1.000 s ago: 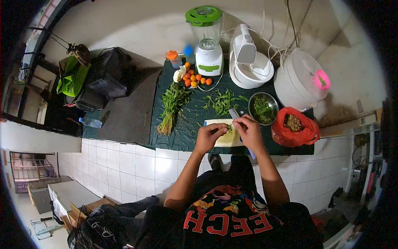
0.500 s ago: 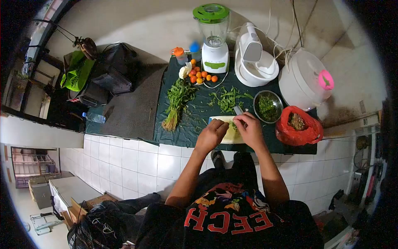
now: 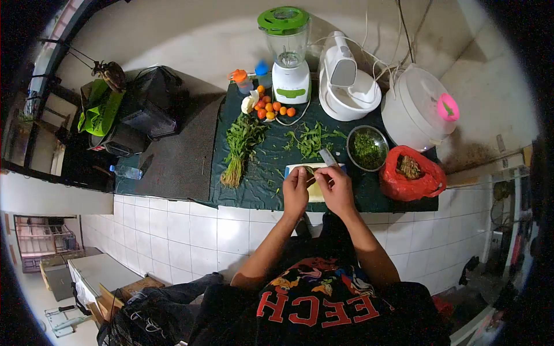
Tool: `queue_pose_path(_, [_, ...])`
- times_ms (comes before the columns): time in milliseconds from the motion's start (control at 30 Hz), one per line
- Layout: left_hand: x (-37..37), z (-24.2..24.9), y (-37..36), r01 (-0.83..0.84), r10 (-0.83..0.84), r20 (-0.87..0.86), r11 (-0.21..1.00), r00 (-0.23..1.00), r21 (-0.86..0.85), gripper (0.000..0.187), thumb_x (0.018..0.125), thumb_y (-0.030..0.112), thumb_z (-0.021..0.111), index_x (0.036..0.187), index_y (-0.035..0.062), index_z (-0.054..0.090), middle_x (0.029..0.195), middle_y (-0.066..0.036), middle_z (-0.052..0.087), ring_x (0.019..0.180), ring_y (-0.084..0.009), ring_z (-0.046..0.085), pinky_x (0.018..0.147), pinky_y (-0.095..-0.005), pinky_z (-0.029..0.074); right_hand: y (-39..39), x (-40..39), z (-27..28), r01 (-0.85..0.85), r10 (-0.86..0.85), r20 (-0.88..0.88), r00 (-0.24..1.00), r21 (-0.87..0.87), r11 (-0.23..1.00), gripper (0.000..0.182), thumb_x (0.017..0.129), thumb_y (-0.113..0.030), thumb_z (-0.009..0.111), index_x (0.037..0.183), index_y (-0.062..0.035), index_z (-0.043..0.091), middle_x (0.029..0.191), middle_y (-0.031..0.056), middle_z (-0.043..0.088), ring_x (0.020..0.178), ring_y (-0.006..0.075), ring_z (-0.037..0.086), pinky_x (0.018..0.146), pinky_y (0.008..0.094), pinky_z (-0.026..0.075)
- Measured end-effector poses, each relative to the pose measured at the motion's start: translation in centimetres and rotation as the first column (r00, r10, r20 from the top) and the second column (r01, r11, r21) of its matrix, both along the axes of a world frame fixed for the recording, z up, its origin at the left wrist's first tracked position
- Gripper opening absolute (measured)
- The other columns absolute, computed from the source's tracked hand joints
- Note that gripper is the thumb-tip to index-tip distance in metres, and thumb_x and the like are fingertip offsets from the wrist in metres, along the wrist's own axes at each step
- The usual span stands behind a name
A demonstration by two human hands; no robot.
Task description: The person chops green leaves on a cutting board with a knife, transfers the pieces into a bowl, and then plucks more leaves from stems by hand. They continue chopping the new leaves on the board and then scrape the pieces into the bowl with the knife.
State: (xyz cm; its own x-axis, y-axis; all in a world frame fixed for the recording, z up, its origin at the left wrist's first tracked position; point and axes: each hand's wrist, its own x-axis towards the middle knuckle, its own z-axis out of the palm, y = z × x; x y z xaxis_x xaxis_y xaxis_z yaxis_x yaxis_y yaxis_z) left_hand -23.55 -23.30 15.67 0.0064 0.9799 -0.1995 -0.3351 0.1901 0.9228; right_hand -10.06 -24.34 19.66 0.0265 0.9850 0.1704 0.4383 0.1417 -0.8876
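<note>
Over the pale cutting board (image 3: pixel 316 195), my left hand (image 3: pixel 296 189) and my right hand (image 3: pixel 337 188) are close together, fingertips pinched. A small green leaf (image 3: pixel 310 170) shows between them, held at both sides. Just beyond my right fingers a grey knife blade (image 3: pixel 327 156) sticks out; its handle is hidden. Loose picked leaves (image 3: pixel 313 139) are scattered behind the board. To the right stands a metal bowl (image 3: pixel 367 149) of green leaves, and to the left lies a bunch of leafy greens (image 3: pixel 239 147) with its stems toward me.
A red plastic bag (image 3: pixel 398 183) with stems sits at the right front. Along the back stand a blender (image 3: pixel 290 81), a white stand mixer (image 3: pixel 346 86) and a large white container (image 3: pixel 412 109). Several tomatoes (image 3: pixel 270 108) lie near two small bottles. A person's leg (image 3: pixel 190 286) is at lower left.
My left hand has turned more upright, and both hands now hold the leaf up near the board's far edge. The view has shifted slightly, so the table items appear a little further left.
</note>
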Motion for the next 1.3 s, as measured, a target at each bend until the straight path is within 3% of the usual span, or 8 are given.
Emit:
queue_pose_path(100, [-0.1,1.1,0.2,0.049,-0.002,0.213,0.976,0.977,-0.214,0.033,0.112,0.028,0.044,0.109,0.0012,0.064,0.109,-0.009,0.070,0.103,-0.0190,0.068,0.094,-0.0353,0.057,-0.2,-0.5,-0.4,0.033,-0.032,-0.008,0.999,0.074,0.997,0.011,0.094,-0.009,0.071,0.100,-0.0006,0.069,0.091,0.0097,0.069,0.074,0.0188,0.068,0.061,0.0300,0.051])
queue_pose_path(333, [0.1,0.6,0.6,0.123,-0.001,0.482,0.967,0.876,-0.222,0.026,0.109,0.033,0.052,0.114,0.0093,0.063,0.114,-0.007,0.072,0.106,-0.0207,0.067,0.098,-0.0418,0.055,-0.7,-1.0,-0.2,0.110,-0.110,-0.014,0.994,0.013,0.994,0.014,0.094,-0.013,0.072,0.102,-0.0013,0.069,0.092,0.0133,0.069,0.078,0.0265,0.070,0.065,0.0356,0.053])
queue_pose_path(533, [0.1,-0.9,0.6,0.165,-0.017,0.585,0.966,0.811,-0.201,0.023,0.107,0.029,0.057,0.113,0.0085,0.066,0.111,-0.006,0.072,0.104,-0.0200,0.067,0.097,-0.0400,0.054,-0.9,-1.3,-0.2,0.116,-0.114,-0.086,0.990,0.025,0.993,0.011,0.091,-0.009,0.074,0.097,-0.0001,0.071,0.083,0.0090,0.066,0.072,0.0181,0.066,0.061,0.0302,0.050])
queue_pose_path(700, [-1.0,-0.8,0.6,0.126,-0.001,0.507,0.969,0.862,-0.213,0.022,0.105,0.030,0.060,0.111,0.0096,0.068,0.101,0.000,0.070,0.095,-0.0148,0.065,0.092,-0.0329,0.050,-1.2,1.0,-0.7,-0.009,-0.004,-0.115,0.993,-0.114,0.993,0.018,0.098,-0.017,0.070,0.105,-0.0001,0.071,0.090,0.0056,0.069,0.072,0.0108,0.062,0.061,0.0263,0.047])
queue_pose_path(800, [-1.8,-0.5,0.2,0.142,0.016,0.495,0.949,0.869,-0.280,0.023,0.103,0.030,0.064,0.113,0.0098,0.067,0.093,0.002,0.067,0.090,-0.0114,0.062,0.092,-0.0316,0.049,-0.7,2.2,0.1,0.008,-0.020,-0.091,0.996,-0.133,0.991,0.019,0.095,-0.018,0.072,0.105,-0.0028,0.072,0.090,0.0076,0.069,0.070,0.0151,0.064,0.060,0.0299,0.050])
queue_pose_path(1033, [-3.2,-0.1,-0.2,0.294,-0.189,0.536,0.949,0.823,-0.116,0.027,0.100,0.020,0.069,0.122,0.0058,0.061,0.095,-0.003,0.072,0.090,-0.0121,0.067,0.090,-0.0300,0.052,0.6,2.5,4.7,-0.270,0.267,-0.040,0.963,-0.104,0.957,0.024,0.091,-0.019,0.077,0.110,-0.0049,0.075,0.094,0.0080,0.071,0.075,0.0184,0.065,0.064,0.0314,0.051])
queue_pose_path(1133, [-4.1,0.9,0.2,0.379,-0.370,0.263,0.925,0.891,0.018,0.031,0.099,0.019,0.071,0.123,0.0079,0.055,0.097,-0.005,0.071,0.088,-0.0132,0.067,0.088,-0.0305,0.051,0.6,2.6,3.4,-0.366,0.367,-0.046,0.929,0.024,0.930,0.023,0.091,-0.020,0.077,0.108,-0.0042,0.075,0.095,0.0084,0.071,0.078,0.0186,0.067,0.067,0.0321,0.052])
queue_pose_path(1300, [-5.1,0.5,-1.1,0.528,-0.513,0.243,0.849,0.823,0.003,0.025,0.100,0.017,0.069,0.118,0.0081,0.053,0.092,-0.007,0.072,0.088,-0.0143,0.068,0.087,-0.0295,0.050,-0.9,3.3,3.3,-0.435,0.426,-0.090,0.900,-0.156,0.887,0.018,0.093,-0.013,0.074,0.106,-0.0007,0.075,0.091,0.0062,0.071,0.075,0.0140,0.065,0.067,0.0279,0.050])
